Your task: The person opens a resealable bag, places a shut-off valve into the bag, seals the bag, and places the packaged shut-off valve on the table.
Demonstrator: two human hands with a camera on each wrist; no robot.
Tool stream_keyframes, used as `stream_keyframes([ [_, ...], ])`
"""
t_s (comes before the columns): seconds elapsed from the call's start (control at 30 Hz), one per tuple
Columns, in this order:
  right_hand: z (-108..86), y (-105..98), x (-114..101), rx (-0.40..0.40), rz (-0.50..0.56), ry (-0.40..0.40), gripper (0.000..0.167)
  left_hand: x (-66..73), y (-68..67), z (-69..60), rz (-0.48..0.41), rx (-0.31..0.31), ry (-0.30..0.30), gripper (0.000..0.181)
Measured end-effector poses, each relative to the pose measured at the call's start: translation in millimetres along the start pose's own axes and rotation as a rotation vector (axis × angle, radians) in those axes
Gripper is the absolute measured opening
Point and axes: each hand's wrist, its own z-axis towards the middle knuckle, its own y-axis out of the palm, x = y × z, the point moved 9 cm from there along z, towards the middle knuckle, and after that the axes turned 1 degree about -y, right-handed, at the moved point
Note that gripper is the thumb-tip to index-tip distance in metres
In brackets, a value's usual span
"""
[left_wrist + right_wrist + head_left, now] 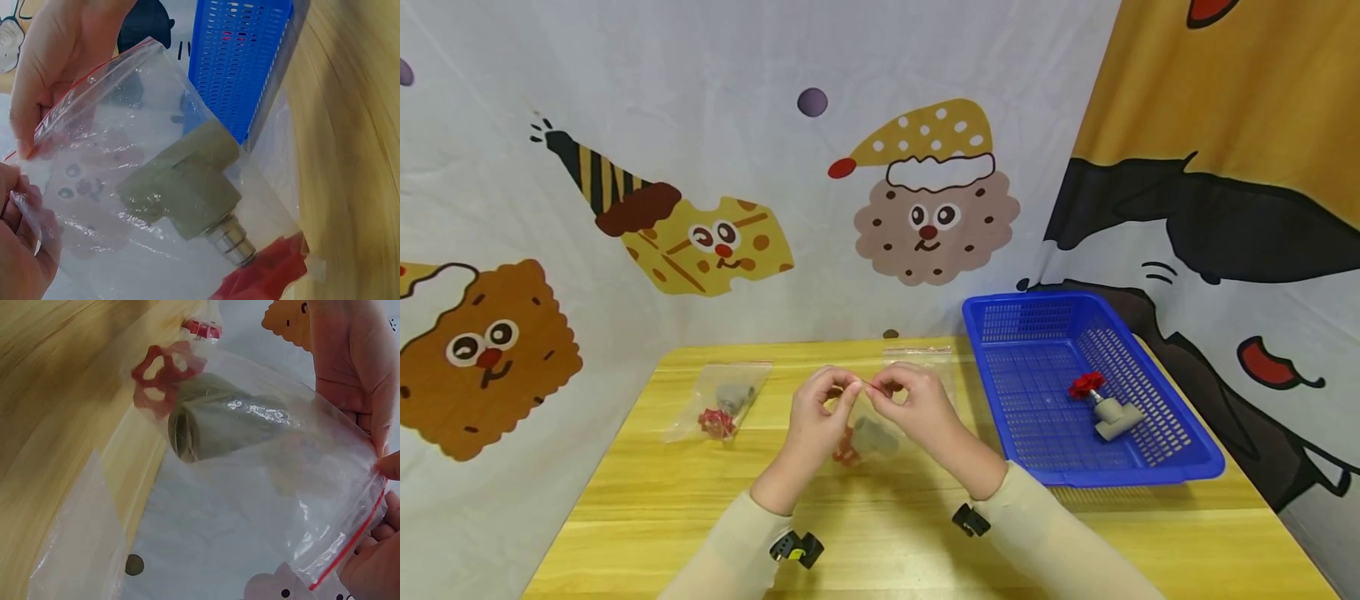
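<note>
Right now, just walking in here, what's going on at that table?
A person is handling a clear bag, pinching it near its red-striped edge with the fingers of the left hand and right hand. Inside is a grey valve with a red handwheel. I can't tell whether the seal is open. A second bagged valve lies on the table to the left, and an unbagged valve sits in the blue basket on the right.

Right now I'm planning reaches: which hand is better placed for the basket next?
Probably the right hand: it's nearer the blue basket, though it and the left hand pinch the resealable bag.
</note>
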Motion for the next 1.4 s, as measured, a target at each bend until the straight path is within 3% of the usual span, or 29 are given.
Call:
stream_keyframes([
  [0.2, -1.5, 1, 4, -0.027, 0.029, 0.020, 0.006, -2.8, -6.0, 0.6, -0.026, 0.027, -0.071, 0.006],
  [0.4, -2.9, 3, 7, -0.059, 0.052, 0.042, 0.006, -2.1, -8.1, 0.9, -0.021, 0.035, -0.064, 0.008],
  [0.67, -4.6, 2, 8, -0.085, 0.032, 0.013, 0.006, -1.6, -10.5, 1.3, -0.028, 0.057, -0.054, 0.006],
  [1.4, -18.0, -7, 15, -0.094, -0.012, -0.019, 0.009, -5.1, -18.4, 0.1, -0.032, 0.107, -0.064, 0.005],
])
